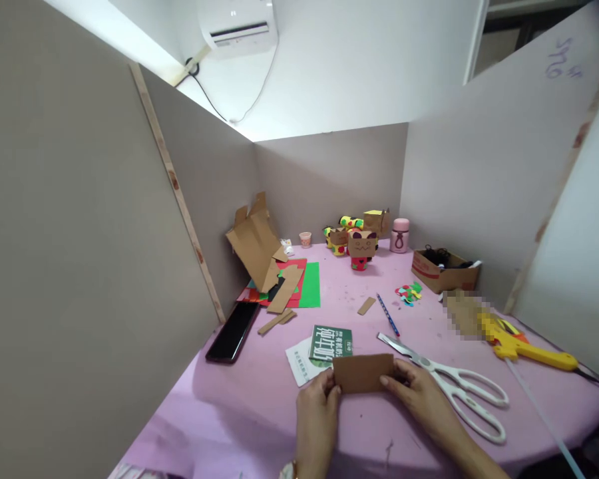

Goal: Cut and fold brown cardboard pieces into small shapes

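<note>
A small brown cardboard rectangle (363, 374) is held up between both hands above the pink table. My left hand (319, 406) pinches its left edge with thumb and fingers. On the right edge, my right hand (416, 389) grips it, thumb in front and fingers behind. Just beyond the cardboard lie a green printed carton piece (331, 343) and a white printed piece (299, 362), partly covered. White-handled scissors (449, 379) lie close to my right hand, blades pointing away to the left.
A yellow glue gun (529, 347) rests at right, beside a box of black yarn (446, 269). A phone (233, 332), coloured sheets (310, 286) and cardboard scraps (285, 289) lie left. Cardboard animal figures (362, 247) and a pink flask (400, 237) stand at back. A pencil (388, 315) lies mid-table.
</note>
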Available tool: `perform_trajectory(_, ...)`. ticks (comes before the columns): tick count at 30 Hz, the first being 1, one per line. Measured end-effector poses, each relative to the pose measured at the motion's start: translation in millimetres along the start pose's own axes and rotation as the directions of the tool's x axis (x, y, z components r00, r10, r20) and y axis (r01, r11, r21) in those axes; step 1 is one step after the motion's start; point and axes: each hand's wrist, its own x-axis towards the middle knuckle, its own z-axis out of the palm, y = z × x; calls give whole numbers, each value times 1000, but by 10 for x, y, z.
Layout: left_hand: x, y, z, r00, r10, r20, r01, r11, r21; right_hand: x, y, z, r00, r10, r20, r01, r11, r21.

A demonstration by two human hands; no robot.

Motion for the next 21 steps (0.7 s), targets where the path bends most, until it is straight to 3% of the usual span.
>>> perform_trajectory(5, 20, 96, -46, 989, -97, 109, 122, 959, -254, -17, -36, -32, 996, 43, 76, -50, 994, 94)
perform_trajectory(10, -105, 339, -85, 957, -131, 259, 248, 833, -495, -123, -140, -118, 966, 177, 189, -226, 932, 284)
perform_trajectory(17, -247, 456, -36, 884, -193, 426, 440, 655, -615, -259, -209, -75, 966, 193, 170, -239, 918, 316)
perform_trajectory(21, -325, 526, -36, 843, -103, 528, 483, 576, -659, -312, -141, -46, 960, 196, 201, -263, 876, 403)
